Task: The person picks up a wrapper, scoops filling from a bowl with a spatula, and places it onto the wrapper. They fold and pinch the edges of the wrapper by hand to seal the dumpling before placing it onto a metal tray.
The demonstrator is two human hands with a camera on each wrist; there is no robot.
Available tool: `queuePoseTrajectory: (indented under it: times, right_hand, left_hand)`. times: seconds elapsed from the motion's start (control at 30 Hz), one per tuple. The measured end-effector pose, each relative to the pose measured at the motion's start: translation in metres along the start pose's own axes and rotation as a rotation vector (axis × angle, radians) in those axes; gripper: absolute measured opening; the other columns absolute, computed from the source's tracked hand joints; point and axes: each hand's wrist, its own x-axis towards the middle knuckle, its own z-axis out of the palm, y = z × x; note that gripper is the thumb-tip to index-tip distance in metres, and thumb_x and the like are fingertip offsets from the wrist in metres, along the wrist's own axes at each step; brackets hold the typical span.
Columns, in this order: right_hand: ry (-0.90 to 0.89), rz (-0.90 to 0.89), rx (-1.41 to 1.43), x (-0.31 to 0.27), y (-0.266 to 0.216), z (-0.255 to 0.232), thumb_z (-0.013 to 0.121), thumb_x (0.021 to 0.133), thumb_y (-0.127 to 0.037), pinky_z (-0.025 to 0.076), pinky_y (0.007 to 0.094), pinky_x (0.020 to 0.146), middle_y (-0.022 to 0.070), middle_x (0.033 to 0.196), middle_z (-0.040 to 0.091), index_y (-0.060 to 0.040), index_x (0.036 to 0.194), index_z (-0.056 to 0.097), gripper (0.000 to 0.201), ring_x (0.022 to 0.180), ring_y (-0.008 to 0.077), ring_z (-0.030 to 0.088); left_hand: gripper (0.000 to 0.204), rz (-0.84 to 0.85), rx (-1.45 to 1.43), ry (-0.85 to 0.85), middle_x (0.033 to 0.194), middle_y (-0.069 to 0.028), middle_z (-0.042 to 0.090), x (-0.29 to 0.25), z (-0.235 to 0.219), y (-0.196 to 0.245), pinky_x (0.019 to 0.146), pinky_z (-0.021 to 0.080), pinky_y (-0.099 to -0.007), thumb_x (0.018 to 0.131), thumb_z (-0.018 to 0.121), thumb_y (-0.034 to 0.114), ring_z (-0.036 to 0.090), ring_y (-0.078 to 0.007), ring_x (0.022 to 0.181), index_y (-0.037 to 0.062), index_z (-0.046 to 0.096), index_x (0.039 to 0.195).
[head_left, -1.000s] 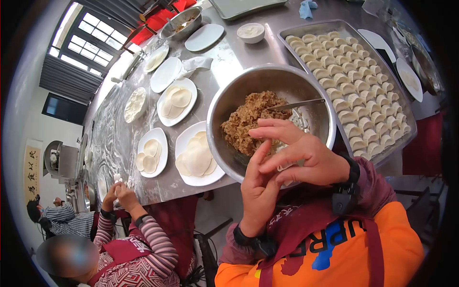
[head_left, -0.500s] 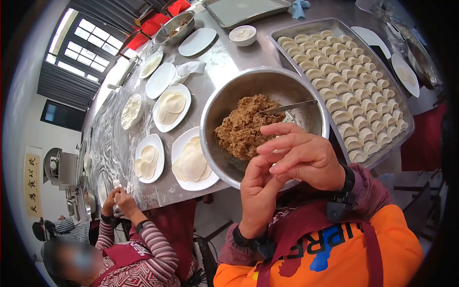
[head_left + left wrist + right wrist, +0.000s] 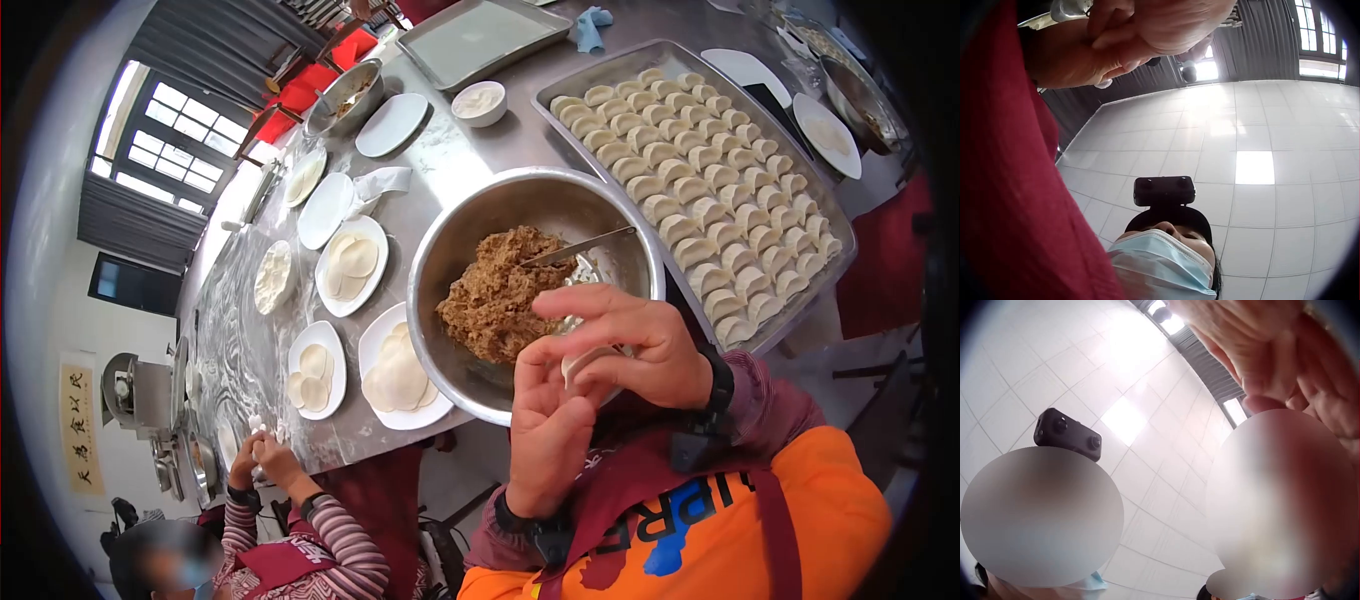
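Note:
Both hands meet in front of my chest, just before the steel bowl (image 3: 432,232). My left hand (image 3: 548,400) cups a pale dumpling (image 3: 583,363) from below, thumb raised. My right hand (image 3: 608,338) lies over it, with its fingers curled onto the dough edge. Most of the dumpling is hidden by the fingers. The bowl holds brown minced filling (image 3: 488,292) with a metal spoon (image 3: 577,246) lying in it. In the left wrist view the joined hands (image 3: 1147,28) fill the top edge. The right wrist view shows only fingers (image 3: 1272,344) against the ceiling.
A large tray (image 3: 846,236) with several rows of finished dumplings lies right of the bowl. Plates of round wrappers (image 3: 400,372) stand left of it on the floured steel table (image 3: 245,330). Another person's hands (image 3: 262,458) work at the table's lower left.
Both hands have stayed together on the dumpling and sunk slightly toward my body. The right fingers have shifted along its edge, and more of the dough shows.

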Motion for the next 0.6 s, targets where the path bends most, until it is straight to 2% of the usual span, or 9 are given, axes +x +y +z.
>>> queuePoseTrajectory:
  times: [0.07, 0.13, 0.27, 0.37, 0.47, 0.6]
  right_hand:
    - [0.049, 0.077, 0.068, -0.006, -0.001, 0.002, 0.062, 0.076, 0.005, 0.046, 0.0325, 0.087, 0.0156, 0.113, 0.06, -0.0025, 0.089, 0.068, 0.016, 0.112, 0.0276, 0.052]
    - [0.072, 0.035, 0.067, -0.012, 0.009, 0.0, 0.061, 0.078, 0.001, 0.041, 0.0345, 0.093, 0.0123, 0.113, 0.061, -0.0031, 0.09, 0.068, 0.014, 0.116, 0.0273, 0.049]
    - [-0.02, -0.129, -0.065, -0.012, 0.019, -0.011, 0.061, 0.078, 0.0, 0.042, 0.0331, 0.092, 0.0148, 0.12, 0.056, -0.0025, 0.095, 0.067, 0.018, 0.119, 0.0273, 0.047]
    - [0.105, 0.127, 0.058, -0.011, 0.001, -0.006, 0.062, 0.079, -0.001, 0.042, 0.0357, 0.093, 0.0143, 0.119, 0.057, -0.0028, 0.098, 0.067, 0.02, 0.12, 0.0287, 0.046]
    - [0.154, -0.074, -0.105, -0.014, 0.011, -0.006, 0.061, 0.08, -0.003, 0.042, 0.037, 0.092, 0.0147, 0.119, 0.057, -0.003, 0.1, 0.066, 0.021, 0.12, 0.0293, 0.045]
    - [0.089, -0.126, -0.133, -0.02, 0.018, -0.016, 0.06, 0.081, -0.005, 0.04, 0.038, 0.095, 0.0153, 0.119, 0.056, -0.0025, 0.1, 0.066, 0.02, 0.122, 0.0299, 0.044]
  left_hand:
    - [0.052, -0.023, -0.143, 0.025, 0.126, -0.0142, 0.044, 0.001, 0.002, -0.003, 0.102, 0.035, -0.0404, 0.084, 0.064, 0.019, 0.044, -0.0251, 0.119, 0.0068, 0.033, 0.124]
    - [0.056, -0.046, -0.213, 0.034, 0.128, -0.0138, 0.043, 0.003, 0.001, -0.009, 0.103, 0.033, -0.0397, 0.083, 0.064, 0.021, 0.043, -0.0244, 0.119, 0.007, 0.031, 0.126]
    - [0.059, -0.054, -0.213, 0.046, 0.129, -0.0137, 0.041, 0.003, 0.005, -0.012, 0.103, 0.033, -0.0394, 0.084, 0.064, 0.029, 0.043, -0.0243, 0.119, 0.0079, 0.03, 0.128]
    - [0.065, -0.047, -0.175, 0.036, 0.129, -0.0138, 0.042, 0.004, 0.009, -0.011, 0.104, 0.032, -0.0411, 0.085, 0.058, 0.041, 0.042, -0.0268, 0.121, 0.0059, 0.028, 0.131]
    - [0.07, -0.055, -0.16, 0.029, 0.13, -0.0141, 0.042, 0.004, 0.012, -0.011, 0.105, 0.03, -0.0421, 0.086, 0.053, 0.048, 0.04, -0.0282, 0.123, 0.0043, 0.025, 0.133]
    - [0.071, -0.063, -0.177, 0.065, 0.13, -0.0139, 0.041, 0.004, 0.019, -0.017, 0.106, 0.028, -0.0419, 0.087, 0.052, 0.049, 0.039, -0.0276, 0.123, 0.0033, 0.024, 0.133]
